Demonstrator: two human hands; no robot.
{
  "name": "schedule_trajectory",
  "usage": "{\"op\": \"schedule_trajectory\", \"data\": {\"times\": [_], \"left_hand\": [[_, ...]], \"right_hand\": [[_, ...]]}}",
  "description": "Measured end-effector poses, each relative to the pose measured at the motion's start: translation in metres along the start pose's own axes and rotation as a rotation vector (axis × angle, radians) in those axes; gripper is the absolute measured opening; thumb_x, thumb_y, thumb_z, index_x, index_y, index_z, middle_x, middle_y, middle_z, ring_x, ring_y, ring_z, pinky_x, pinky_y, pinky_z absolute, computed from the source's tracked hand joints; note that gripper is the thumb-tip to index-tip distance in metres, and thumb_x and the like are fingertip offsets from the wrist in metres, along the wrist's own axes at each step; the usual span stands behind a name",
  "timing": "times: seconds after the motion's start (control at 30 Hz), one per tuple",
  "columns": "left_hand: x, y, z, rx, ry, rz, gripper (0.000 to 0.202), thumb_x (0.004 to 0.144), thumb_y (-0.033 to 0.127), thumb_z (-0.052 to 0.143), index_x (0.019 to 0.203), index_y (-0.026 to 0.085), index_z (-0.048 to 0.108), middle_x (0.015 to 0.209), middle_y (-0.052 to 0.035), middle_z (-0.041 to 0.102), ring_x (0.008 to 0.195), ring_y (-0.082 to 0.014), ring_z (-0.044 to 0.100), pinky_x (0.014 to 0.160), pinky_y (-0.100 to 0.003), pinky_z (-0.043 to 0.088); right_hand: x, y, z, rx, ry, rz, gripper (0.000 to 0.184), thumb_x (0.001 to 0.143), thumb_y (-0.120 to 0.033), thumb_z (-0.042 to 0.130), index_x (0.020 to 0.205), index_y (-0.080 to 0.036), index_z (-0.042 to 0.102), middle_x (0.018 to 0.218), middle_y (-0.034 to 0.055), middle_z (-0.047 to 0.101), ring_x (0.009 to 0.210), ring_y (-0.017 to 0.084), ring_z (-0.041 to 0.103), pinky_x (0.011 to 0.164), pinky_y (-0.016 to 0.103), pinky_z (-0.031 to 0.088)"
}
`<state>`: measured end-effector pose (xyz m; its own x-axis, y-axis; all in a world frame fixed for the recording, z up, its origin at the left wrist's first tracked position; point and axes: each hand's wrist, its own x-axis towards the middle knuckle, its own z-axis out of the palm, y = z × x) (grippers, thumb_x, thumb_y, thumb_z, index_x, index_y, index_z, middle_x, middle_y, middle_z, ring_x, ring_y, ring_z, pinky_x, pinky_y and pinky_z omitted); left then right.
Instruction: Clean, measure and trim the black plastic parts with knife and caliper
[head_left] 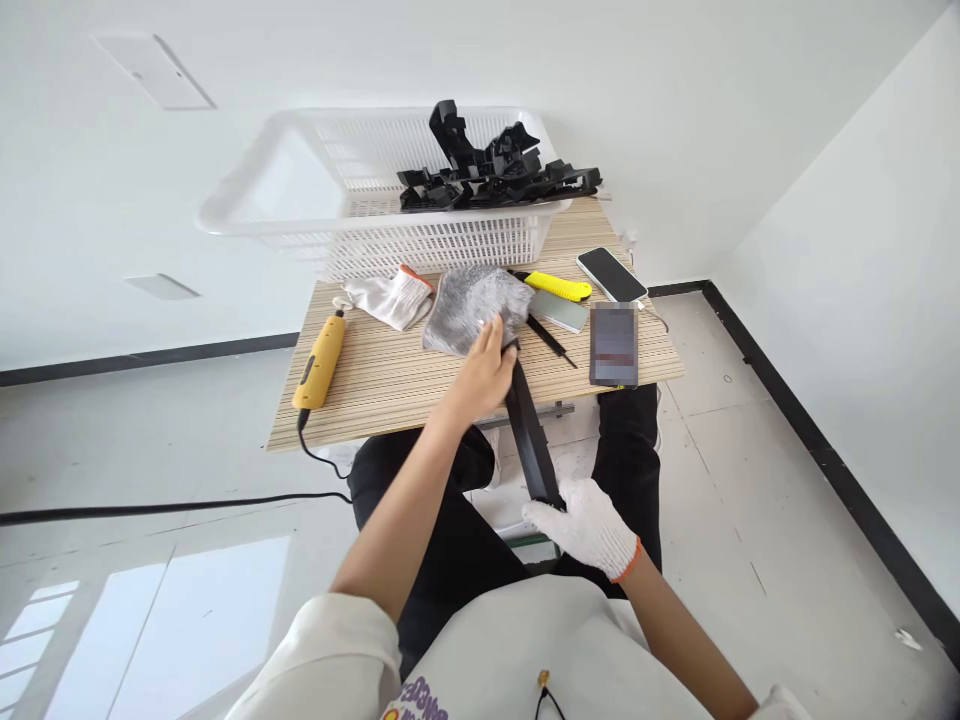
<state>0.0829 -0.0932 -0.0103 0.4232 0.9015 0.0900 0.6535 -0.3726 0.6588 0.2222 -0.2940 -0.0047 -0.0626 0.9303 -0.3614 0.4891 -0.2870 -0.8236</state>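
Note:
A long black plastic strip (pixel 531 435) slants from the table's front edge down toward my lap. My right hand (pixel 586 527), in a white knit glove with an orange cuff, is closed around its lower end. Bare, my left hand (pixel 484 375) lies with fingers stretched out at the strip's upper end, over the front of a grey fuzzy cloth (pixel 472 300). The left thumb is beside the strip's tip; the underside of that hand is hidden. Just right of the cloth is a thin black pen-like tool (pixel 550 338).
Behind, a white plastic basket (pixel 300 222) holds several black moulded parts (pixel 487 170). On the wooden table (pixel 382 385) lie a white glove (pixel 390 300), a corded yellow tool (pixel 321 362), a yellow utility knife (pixel 559 287), a grey-green flat block (pixel 562 312), a phone (pixel 611 274) and a dark-screened device (pixel 613 345).

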Motion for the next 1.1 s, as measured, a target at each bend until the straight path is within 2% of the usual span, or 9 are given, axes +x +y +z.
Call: {"op": "schedule_trajectory", "data": {"times": [0.1, 0.17, 0.4, 0.47, 0.57, 0.73, 0.83, 0.9, 1.1], "left_hand": [[-0.050, 0.017, -0.002, -0.005, -0.086, 0.073, 0.060, 0.105, 0.041, 0.032, 0.158, 0.013, 0.031, 0.166, -0.0151, 0.027, 0.156, -0.0266, 0.019, 0.127, -0.049, 0.022], [-0.053, 0.014, -0.006, 0.012, -0.069, 0.093, 0.059, 0.105, 0.043, 0.032, 0.156, 0.015, 0.036, 0.165, -0.0147, 0.031, 0.155, -0.0276, 0.022, 0.126, -0.050, 0.024], [0.071, -0.024, -0.016, 0.073, 0.048, -0.089, 0.067, 0.099, 0.033, 0.041, 0.158, 0.003, 0.026, 0.166, -0.0235, 0.022, 0.156, -0.0340, 0.014, 0.128, -0.052, 0.013], [0.084, -0.021, -0.014, 0.095, 0.069, -0.112, 0.069, 0.098, 0.032, 0.044, 0.157, 0.000, 0.027, 0.166, -0.0253, 0.020, 0.156, -0.0356, 0.012, 0.128, -0.052, 0.012], [0.052, -0.002, -0.003, 0.098, 0.122, -0.050, 0.070, 0.099, 0.037, 0.044, 0.157, 0.003, 0.027, 0.165, -0.0256, 0.023, 0.156, -0.0380, 0.013, 0.126, -0.057, 0.016], [-0.058, 0.039, 0.027, 0.136, 0.138, 0.108, 0.070, 0.102, 0.049, 0.039, 0.154, 0.003, 0.033, 0.159, -0.0288, 0.034, 0.152, -0.0391, 0.027, 0.122, -0.059, 0.029], [-0.076, 0.048, 0.033, 0.166, 0.176, 0.157, 0.066, 0.102, 0.049, 0.040, 0.152, 0.005, 0.039, 0.156, -0.0287, 0.040, 0.149, -0.0410, 0.033, 0.119, -0.060, 0.035], [-0.052, 0.043, 0.027, 0.203, 0.160, 0.096, 0.067, 0.103, 0.046, 0.037, 0.150, -0.002, 0.039, 0.155, -0.0324, 0.039, 0.149, -0.0428, 0.033, 0.119, -0.060, 0.033], [0.066, 0.023, -0.007, 0.277, 0.160, -0.122, 0.072, 0.102, 0.037, 0.041, 0.149, -0.017, 0.029, 0.159, -0.0377, 0.026, 0.154, -0.0413, 0.018, 0.126, -0.051, 0.019]], "right_hand": [[-0.001, 0.003, 0.004, 0.054, -0.017, 0.026, 0.038, 0.084, -0.040, 0.064, 0.058, -0.019, 0.045, 0.053, -0.0053, 0.040, 0.053, 0.008, 0.034, 0.052, 0.024, 0.027], [-0.002, 0.003, 0.005, 0.092, -0.040, 0.037, 0.038, 0.084, -0.039, 0.064, 0.058, -0.019, 0.045, 0.053, -0.0052, 0.040, 0.053, 0.008, 0.035, 0.051, 0.024, 0.027], [-0.001, 0.004, 0.005, 0.036, -0.056, 0.094, 0.025, 0.082, -0.036, 0.067, 0.064, -0.018, 0.063, 0.056, -0.0033, 0.053, 0.056, 0.011, 0.047, 0.055, 0.023, 0.034], [0.000, 0.007, 0.003, 0.005, -0.055, 0.104, 0.026, 0.081, -0.038, 0.068, 0.066, -0.017, 0.065, 0.057, -0.0026, 0.053, 0.059, 0.012, 0.048, 0.055, 0.023, 0.035], [0.001, 0.012, 0.000, 0.012, -0.046, 0.107, 0.031, 0.081, -0.041, 0.068, 0.063, -0.016, 0.063, 0.056, -0.0024, 0.048, 0.057, 0.011, 0.044, 0.053, 0.023, 0.033], [0.002, 0.019, -0.001, 0.092, -0.075, 0.063, 0.036, 0.083, -0.041, 0.064, 0.059, -0.017, 0.053, 0.053, -0.0033, 0.041, 0.054, 0.009, 0.034, 0.049, 0.025, 0.027], [0.002, 0.023, 0.000, 0.133, -0.074, 0.045, 0.038, 0.083, -0.042, 0.063, 0.058, -0.018, 0.047, 0.053, -0.0042, 0.037, 0.053, 0.009, 0.030, 0.047, 0.025, 0.024], [0.002, 0.025, -0.001, 0.129, -0.070, 0.028, 0.042, 0.082, -0.043, 0.065, 0.056, -0.018, 0.043, 0.052, -0.0048, 0.034, 0.053, 0.008, 0.029, 0.047, 0.025, 0.022], [0.003, 0.027, -0.003, 0.140, -0.105, 0.086, 0.038, 0.082, -0.041, 0.062, 0.058, -0.019, 0.042, 0.053, -0.0050, 0.035, 0.051, 0.008, 0.034, 0.045, 0.023, 0.026]]}}
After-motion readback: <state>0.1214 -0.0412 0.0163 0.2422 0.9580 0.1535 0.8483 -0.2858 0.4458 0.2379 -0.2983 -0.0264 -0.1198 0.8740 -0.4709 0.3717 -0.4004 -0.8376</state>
